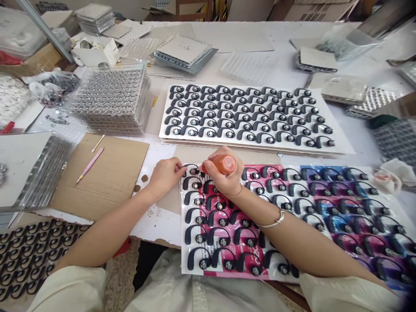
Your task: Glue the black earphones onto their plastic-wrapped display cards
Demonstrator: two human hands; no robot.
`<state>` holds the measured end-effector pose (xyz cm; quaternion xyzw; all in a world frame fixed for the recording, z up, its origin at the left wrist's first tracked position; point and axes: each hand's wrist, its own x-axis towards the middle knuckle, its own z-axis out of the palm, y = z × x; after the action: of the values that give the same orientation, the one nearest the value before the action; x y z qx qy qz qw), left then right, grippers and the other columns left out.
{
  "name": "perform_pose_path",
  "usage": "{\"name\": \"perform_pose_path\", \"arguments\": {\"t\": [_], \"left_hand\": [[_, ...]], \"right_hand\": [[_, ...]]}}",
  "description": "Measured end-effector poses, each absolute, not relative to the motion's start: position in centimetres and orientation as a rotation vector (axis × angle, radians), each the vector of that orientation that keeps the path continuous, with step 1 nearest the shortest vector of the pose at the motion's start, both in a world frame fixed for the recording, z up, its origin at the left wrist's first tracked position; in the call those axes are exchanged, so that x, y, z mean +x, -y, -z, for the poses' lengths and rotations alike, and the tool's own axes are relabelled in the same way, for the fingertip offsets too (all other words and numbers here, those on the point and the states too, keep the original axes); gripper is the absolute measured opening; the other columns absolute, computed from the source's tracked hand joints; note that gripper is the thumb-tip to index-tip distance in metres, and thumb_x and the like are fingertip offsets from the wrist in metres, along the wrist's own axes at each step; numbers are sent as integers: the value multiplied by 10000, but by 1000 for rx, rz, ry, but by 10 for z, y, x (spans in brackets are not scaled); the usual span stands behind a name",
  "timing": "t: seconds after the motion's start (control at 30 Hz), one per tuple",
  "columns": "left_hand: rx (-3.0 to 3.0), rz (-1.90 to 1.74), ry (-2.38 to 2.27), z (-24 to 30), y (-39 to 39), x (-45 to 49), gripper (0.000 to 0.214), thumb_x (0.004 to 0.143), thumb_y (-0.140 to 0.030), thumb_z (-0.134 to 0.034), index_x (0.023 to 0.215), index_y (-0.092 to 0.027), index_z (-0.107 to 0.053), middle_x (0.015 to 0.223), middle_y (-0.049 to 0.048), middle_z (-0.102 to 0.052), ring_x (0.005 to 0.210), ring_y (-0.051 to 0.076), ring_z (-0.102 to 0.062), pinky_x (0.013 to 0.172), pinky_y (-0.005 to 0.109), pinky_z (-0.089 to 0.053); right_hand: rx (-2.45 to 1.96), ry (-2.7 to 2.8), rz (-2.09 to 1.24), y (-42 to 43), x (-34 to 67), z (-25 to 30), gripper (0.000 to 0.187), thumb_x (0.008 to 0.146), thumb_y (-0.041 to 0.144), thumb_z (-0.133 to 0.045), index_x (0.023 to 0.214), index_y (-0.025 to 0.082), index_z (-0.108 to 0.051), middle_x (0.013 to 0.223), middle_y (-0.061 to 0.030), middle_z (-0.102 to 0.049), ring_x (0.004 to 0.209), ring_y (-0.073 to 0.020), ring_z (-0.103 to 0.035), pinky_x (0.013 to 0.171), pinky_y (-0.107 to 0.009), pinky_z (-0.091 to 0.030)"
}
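Observation:
My right hand point(227, 175) is closed round a small orange bottle point(222, 164), its tip pointing left at the top-left black ear-hook piece point(192, 170) on a glossy pink and blue sheet point(325, 208). My left hand point(165, 173) pinches that same ear-hook at the sheet's top-left corner. Rows of black ear-hook pieces cover the sheet; my right forearm lies across them, a bracelet on the wrist.
A white board point(338, 143) with several rows of ear-hooks lies beyond. Stacked clear trays of metal parts point(112, 99) stand at the back left. Brown cardboard point(107, 173) with a pink stick point(90, 164) lies left. More ear-hooks point(29, 255) sit at the bottom left.

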<state>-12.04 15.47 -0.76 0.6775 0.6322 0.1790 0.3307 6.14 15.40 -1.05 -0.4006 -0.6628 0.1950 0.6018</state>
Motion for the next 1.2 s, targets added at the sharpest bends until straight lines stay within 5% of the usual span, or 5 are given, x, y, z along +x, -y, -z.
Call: {"name": "perform_pose_path", "arguments": {"t": [1.2], "left_hand": [[1772,-475,-1655,8,-155,-120,147,819,-289,-641,709,-195,-615,667,-13,-648,599,129,-545,576,242,-368]], "right_hand": [[-933,1565,-468,-153,62,12,148,757,272,-683,692,197,-573,636,4,-555,551,-139,-532,554,-317,-463]]}}
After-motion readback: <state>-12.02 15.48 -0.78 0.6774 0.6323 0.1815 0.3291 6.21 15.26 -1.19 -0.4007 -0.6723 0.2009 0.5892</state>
